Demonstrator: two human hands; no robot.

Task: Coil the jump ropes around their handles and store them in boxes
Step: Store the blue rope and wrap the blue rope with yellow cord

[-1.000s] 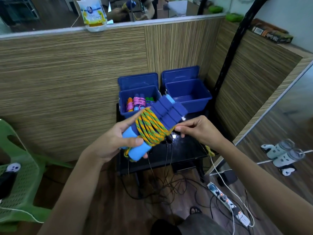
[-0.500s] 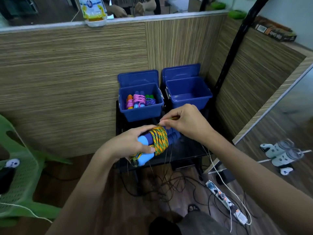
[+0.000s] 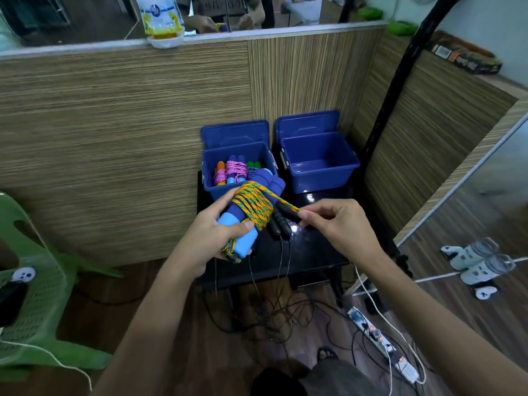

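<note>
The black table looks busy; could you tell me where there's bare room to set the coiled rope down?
Freest: the right blue box, nothing visible inside. The left blue box already holds coiled ropes. The black table has a bare patch right of the black handles; cords crowd its front edge.

Premises present as an office-type interior partitioned into cubicles. A striped wood-laminate partition wall (image 3: 128,132) with a pale capping ledge encloses the corner. Against this partition stands a small glossy black table (image 3: 308,252) bearing two open blue plastic storage boxes (image 3: 320,164). Left of the table sits a green perforated plastic chair (image 3: 37,295). Below the table, on the brown wood-look floor (image 3: 94,304), lies a white power strip (image 3: 383,342) among tangled black cables (image 3: 274,318).
</note>
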